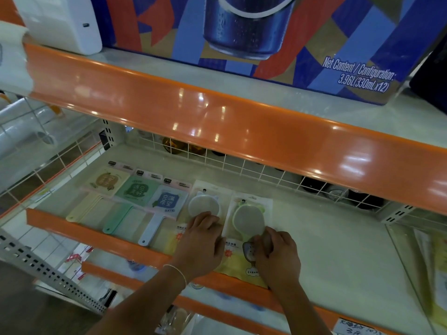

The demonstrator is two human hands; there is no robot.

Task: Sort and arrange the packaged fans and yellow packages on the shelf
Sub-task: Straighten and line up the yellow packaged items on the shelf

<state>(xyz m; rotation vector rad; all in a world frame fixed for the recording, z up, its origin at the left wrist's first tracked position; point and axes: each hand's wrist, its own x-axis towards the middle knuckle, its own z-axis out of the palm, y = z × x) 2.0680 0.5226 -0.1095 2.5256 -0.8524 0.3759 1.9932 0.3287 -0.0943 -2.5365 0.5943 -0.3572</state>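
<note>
Right hand is curled down onto the lower half of the yellow-bottomed card package with the green-rimmed round piece, fingers bent over the piece's handle end, so it looks like a pinch-style grip. Left hand lies on the neighbouring yellow-bottomed card package with the white-rimmed round piece, fingers bent over its lower part; can't really tell if it's gripping or just pressing down. There's a thin white string bracelet on that wrist.

Both packages lie flat side by side on the pale shelf board, touching or nearly so, and the green one's bottom edge pokes out over the orange front lip.

To the left, a row of three flat packaged fans, slightly overlapping: a cream fan with a brown design, a mint green fan, then a white-handled fan with a blue panel just beside the white-rimmed package. Handles all point toward the front.

Behind is a white wire grid. On the shelf above sits a big blue and red drinks carton, with a white box-shaped thing beside it.
</note>
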